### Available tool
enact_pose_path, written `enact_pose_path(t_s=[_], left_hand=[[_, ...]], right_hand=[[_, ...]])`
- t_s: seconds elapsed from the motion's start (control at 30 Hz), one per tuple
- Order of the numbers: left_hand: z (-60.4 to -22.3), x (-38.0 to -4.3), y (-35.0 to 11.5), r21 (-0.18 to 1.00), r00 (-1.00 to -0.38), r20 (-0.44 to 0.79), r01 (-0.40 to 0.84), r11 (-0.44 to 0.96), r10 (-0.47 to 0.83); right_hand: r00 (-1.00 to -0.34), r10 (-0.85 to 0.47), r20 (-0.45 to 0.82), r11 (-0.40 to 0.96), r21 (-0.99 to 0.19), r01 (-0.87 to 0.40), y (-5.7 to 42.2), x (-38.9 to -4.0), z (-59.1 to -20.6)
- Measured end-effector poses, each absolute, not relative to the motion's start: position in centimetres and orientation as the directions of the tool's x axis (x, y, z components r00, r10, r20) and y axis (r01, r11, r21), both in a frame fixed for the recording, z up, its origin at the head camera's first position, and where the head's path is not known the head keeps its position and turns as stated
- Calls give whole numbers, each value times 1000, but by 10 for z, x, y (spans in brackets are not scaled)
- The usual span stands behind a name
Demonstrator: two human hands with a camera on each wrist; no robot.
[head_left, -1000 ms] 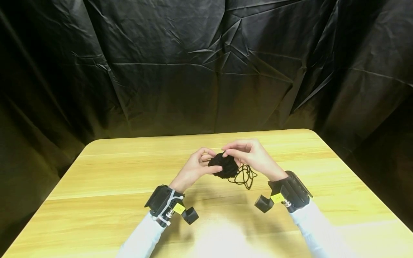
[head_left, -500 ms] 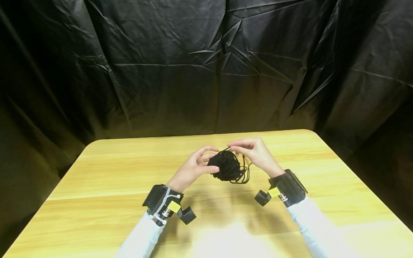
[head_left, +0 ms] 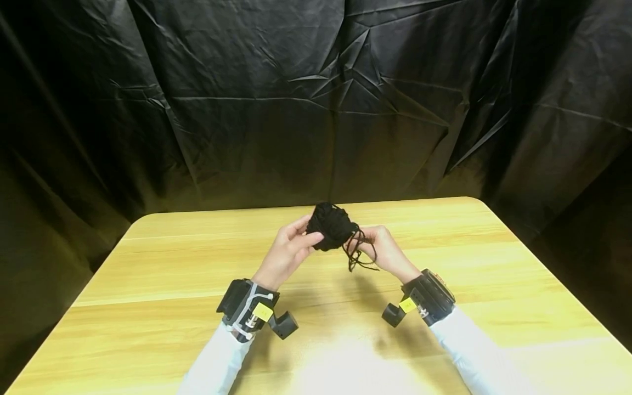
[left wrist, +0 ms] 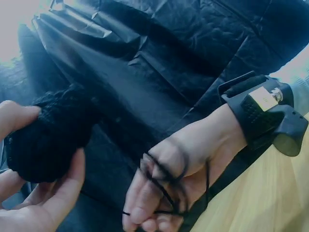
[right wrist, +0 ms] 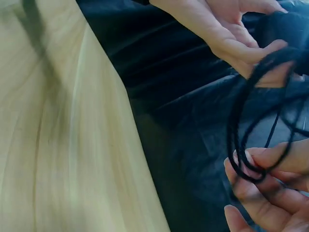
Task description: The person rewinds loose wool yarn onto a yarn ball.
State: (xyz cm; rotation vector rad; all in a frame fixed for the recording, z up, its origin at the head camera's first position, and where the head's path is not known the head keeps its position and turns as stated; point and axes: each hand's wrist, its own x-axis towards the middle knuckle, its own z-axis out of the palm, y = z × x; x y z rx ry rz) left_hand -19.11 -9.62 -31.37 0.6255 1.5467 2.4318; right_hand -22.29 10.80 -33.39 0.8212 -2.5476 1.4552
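Observation:
A ball of black yarn (head_left: pixel 329 226) is held up over the table by my left hand (head_left: pixel 285 253), its thumb on the near side and fingers around the far side. Loose loops of yarn (right wrist: pixel 234 121) dangle from the ball's right side. Just right of the ball, my right hand (head_left: pixel 387 257) pinches a thin strand between thumb and fingertips, partly hidden behind the loops. In the left wrist view, the yarn ball (left wrist: pixel 50 137) is dark between the left fingers (left wrist: pixel 67 193), and the loops hang blurred across the right hand (left wrist: pixel 166 174).
A light wood table (head_left: pixel 163 307) with rounded far corners lies under both hands. Behind it hangs a creased black sheet (head_left: pixel 247 120). Each wrist wears a black camera mount, the left mount (head_left: pixel 249 307) and the right mount (head_left: pixel 428 296).
The yarn ball has been raised away from me and slightly left by the left hand. The right hand has gone from above the ball's top to its lower right side, behind the loops.

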Motion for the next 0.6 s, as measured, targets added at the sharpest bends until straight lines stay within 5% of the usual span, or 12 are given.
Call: enact_pose_path(t_s=[0.37, 0.6], left_hand=[[-310, -195, -111, 863, -929, 292, 154, -481, 228], [-314, -195, -102, 903, -931, 241, 112, -414, 275]], right_hand=[[-961, -240, 138, 464, -853, -239, 150, -239, -358], [-903, -427, 42, 548, -783, -296, 154, -234, -361]])
